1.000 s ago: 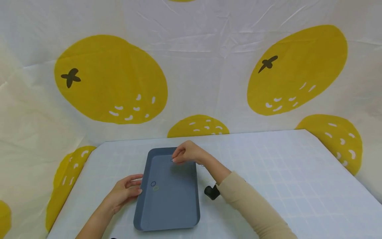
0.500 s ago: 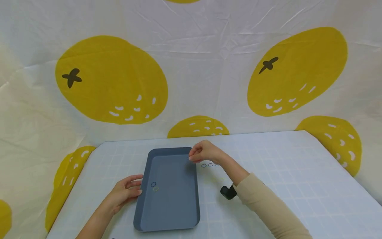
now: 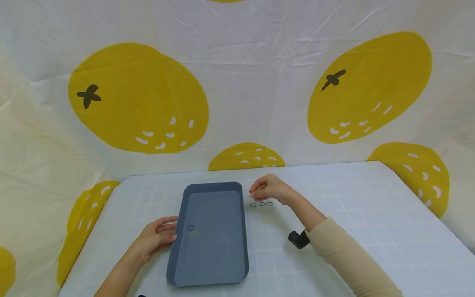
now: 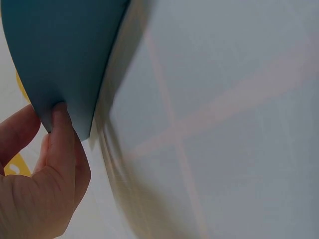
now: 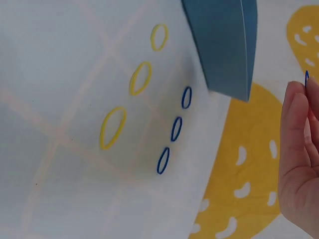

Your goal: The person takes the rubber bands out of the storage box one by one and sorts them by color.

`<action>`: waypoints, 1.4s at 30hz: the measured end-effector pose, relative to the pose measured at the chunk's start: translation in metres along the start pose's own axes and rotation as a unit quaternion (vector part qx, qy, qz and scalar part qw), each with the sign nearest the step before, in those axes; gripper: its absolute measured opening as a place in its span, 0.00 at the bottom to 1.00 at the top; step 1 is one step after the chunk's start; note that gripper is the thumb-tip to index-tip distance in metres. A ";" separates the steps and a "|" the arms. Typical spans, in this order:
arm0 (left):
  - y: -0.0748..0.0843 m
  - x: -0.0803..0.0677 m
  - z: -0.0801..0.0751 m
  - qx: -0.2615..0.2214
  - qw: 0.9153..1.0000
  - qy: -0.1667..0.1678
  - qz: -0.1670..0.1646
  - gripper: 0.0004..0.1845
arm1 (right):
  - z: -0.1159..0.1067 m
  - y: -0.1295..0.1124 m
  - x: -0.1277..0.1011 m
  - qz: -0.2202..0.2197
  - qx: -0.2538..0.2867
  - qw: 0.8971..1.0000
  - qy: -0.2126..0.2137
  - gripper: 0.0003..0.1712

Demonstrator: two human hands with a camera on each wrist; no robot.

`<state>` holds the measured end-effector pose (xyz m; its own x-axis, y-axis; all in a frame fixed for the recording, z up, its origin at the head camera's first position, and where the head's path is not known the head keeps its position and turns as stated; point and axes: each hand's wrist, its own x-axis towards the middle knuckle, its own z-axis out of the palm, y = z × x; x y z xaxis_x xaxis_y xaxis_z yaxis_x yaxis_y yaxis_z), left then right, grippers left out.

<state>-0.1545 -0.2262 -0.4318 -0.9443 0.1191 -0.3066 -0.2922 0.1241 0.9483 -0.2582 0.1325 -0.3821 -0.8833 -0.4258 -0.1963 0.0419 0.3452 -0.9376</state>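
- Reaching forward over the table (image 3: 334, 206), the right hand (image 3: 268, 188) hangs just beyond the far right corner of the grey-blue tray (image 3: 209, 272), with the forearm stretched out and the beige sleeve (image 3: 345, 255) covering it up to the wrist.
- The fingers of this hand are curled together, with the tips pointing down and to the left; in the right wrist view a thin blue ring (image 5: 306, 76) shows at the fingertips (image 5: 295, 107), so the hand pinches it.
- Just below this hand, three blue rings (image 3: 261, 203) lie in a short row on the table, beside the right wall of the tray and not touching it.
- Nearer to the person, three yellow rings (image 5: 135, 89) lie in a second row; in the head view they are very faint.
- The left hand (image 3: 156, 239) rests at the left wall of the tray, about the middle of its length, with the palm turned toward the tray.
- In the left wrist view the thumb (image 4: 62, 144) presses on the outer side of the tray wall, and the other fingers are lightly bent.
- Inside the tray, near its left wall, a dark ring (image 3: 191, 228) and a pale yellow ring (image 3: 193, 234) lie just beside each other.
- A small black object (image 3: 297, 239) is strapped under the right wrist.
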 end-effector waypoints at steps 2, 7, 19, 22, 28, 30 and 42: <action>0.000 0.000 0.000 -0.001 1.000 0.000 0.001 0.35 | -0.003 0.003 -0.002 0.005 0.003 1.000 0.006 0.09; -0.001 0.000 0.001 -0.002 1.000 -0.001 0.002 0.35 | -0.013 0.009 -0.006 0.017 0.003 1.000 0.020 0.10; 0.000 -0.001 0.000 -0.001 1.000 -0.001 -0.001 0.35 | -0.032 0.034 -0.016 0.057 -0.023 0.996 0.060 0.11; 0.000 -0.001 0.001 0.000 1.000 0.003 -0.003 0.35 | -0.035 0.042 -0.017 0.065 -0.020 0.995 0.072 0.11; 0.001 -0.001 0.001 0.002 1.000 0.007 -0.006 0.35 | -0.041 0.057 -0.016 0.085 -0.030 0.991 0.097 0.10; 0.001 -0.001 0.001 0.002 1.000 0.006 -0.005 0.35 | -0.042 0.062 -0.016 0.090 -0.039 0.990 0.100 0.10; 0.002 -0.001 0.000 0.005 1.000 0.003 -0.004 0.35 | -0.041 0.077 -0.011 0.097 -0.062 0.986 0.118 0.08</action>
<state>-0.1540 -0.2256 -0.4300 -0.9431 0.1123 -0.3130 -0.2976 0.1352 0.9451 -0.2643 0.1976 -0.4400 -0.9492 -0.1394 -0.2820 0.1760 0.5075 -0.8435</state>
